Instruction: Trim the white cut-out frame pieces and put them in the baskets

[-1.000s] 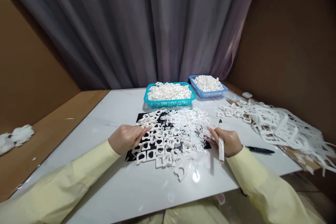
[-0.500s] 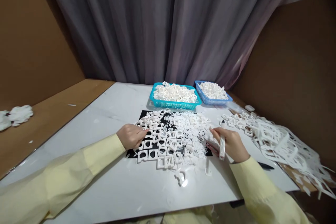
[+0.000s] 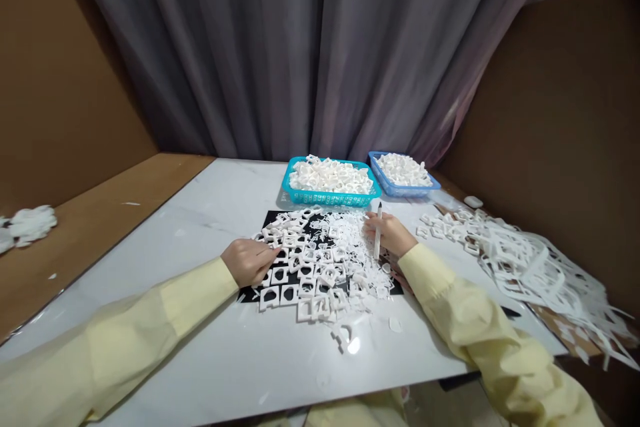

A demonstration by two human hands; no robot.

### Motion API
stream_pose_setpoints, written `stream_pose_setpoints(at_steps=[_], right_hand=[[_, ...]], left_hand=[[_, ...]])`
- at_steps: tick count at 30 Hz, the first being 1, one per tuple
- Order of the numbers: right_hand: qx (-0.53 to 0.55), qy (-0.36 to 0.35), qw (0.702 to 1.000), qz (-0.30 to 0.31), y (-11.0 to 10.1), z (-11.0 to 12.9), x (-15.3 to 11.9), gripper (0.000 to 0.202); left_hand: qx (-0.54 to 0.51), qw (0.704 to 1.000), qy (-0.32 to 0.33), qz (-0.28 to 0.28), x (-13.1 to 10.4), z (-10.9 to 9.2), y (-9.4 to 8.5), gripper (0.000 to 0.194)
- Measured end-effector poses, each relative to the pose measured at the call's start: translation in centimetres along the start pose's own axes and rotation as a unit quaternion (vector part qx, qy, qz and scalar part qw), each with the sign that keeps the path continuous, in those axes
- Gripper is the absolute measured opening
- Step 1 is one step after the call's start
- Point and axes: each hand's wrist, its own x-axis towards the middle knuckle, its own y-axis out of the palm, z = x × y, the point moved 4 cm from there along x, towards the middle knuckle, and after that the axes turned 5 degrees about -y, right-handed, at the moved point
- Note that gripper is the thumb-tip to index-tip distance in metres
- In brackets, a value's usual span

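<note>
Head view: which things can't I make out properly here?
In the head view:
Left hand: its curled shape hides whether it pinches anything.
Black mat: mostly buried under white pieces.
Dark object: partly hidden behind the right sleeve.
White pile: cut off by the left picture edge.

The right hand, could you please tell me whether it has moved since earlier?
Yes: the right hand has moved leftward and forward, closer to the teal basket.

We seem to be in a workshop, its table [image 3: 210, 353] bearing white cut pieces [image 3: 331, 273], filled baskets [image 3: 330, 198] and tangled strips [image 3: 540, 253].
</note>
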Motion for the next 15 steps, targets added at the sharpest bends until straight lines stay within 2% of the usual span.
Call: stream_pose_setpoints(at_steps=[5, 12, 15], right_hand=[[0.044, 0.018, 0.999, -0.014, -0.4, -0.6, -0.3, 0.030], [0.120, 0.115, 0.983, -0.076, -4.3, -2.6, -1.8, 0.030], [0.148, 0.149, 0.973, -0.097, -5.2, -3.2, -2.2, 0.030]], left_hand=[[-0.028, 0.999, -0.015, -0.002, 0.1, 0.1, 0.1, 0.033], [-0.076, 0.996, -0.053, 0.002, 0.1, 0.2, 0.2, 0.036], [-0.110, 0.990, -0.085, 0.004, 0.3, 0.2, 0.1, 0.036]])
